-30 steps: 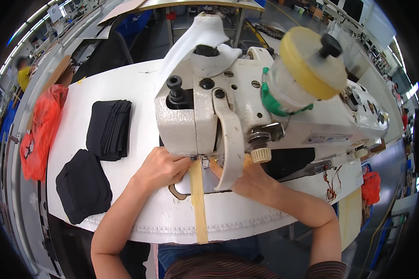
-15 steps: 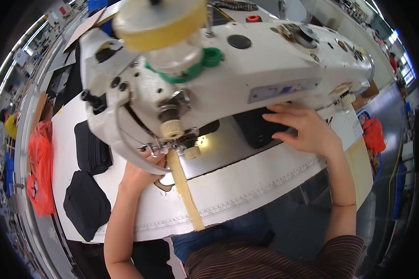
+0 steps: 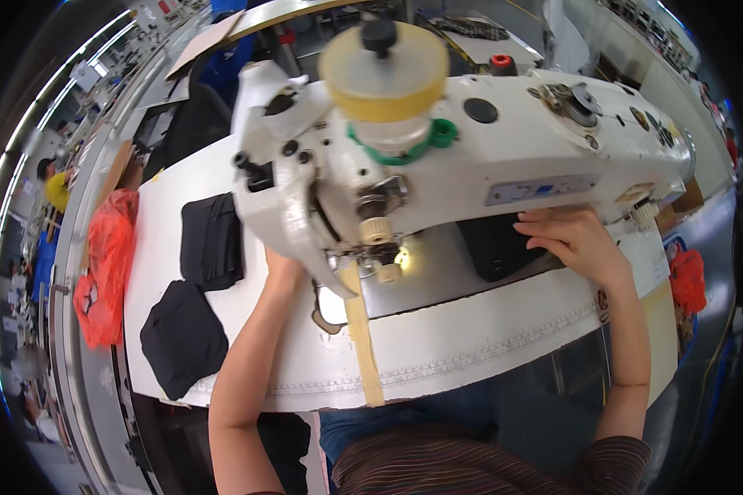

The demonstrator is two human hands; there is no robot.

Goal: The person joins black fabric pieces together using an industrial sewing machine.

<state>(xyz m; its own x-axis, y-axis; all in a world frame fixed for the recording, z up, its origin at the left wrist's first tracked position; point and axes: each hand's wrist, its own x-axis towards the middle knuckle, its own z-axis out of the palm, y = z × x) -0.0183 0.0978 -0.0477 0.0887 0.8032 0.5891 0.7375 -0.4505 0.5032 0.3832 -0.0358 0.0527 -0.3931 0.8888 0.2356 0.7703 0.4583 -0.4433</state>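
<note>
Two hands are at the white sewing machine (image 3: 470,157), one at each end of its arm. I see the left hand (image 3: 282,268) at about 9 o'clock from the needle area, mostly hidden behind the machine head; I cannot tell whether it is clenched or released. The right hand (image 3: 576,239) lies at 3 o'clock, fingers spread flat and grasping nothing, resting on a black fabric piece (image 3: 499,243) that sits under the machine arm on the bed.

A tan strip (image 3: 359,338) runs from just below the presser foot toward 6 o'clock, over the near edge of the white table (image 3: 470,346). Its long axis is near vertical in the view, tilted slightly to 5 o'clock at the lower end.

Progress, as I judge it: the black piece lies to the right of the needle, not under it, so stitching on this piece does not appear to have begun. At 9 o'clock, well apart from the hands, a stack of black pieces (image 3: 212,241) and a black bundle (image 3: 182,337) lie on the table; whether these are finished or waiting I cannot tell. A yellow thread cone (image 3: 385,70) stands on top of the machine.
</note>
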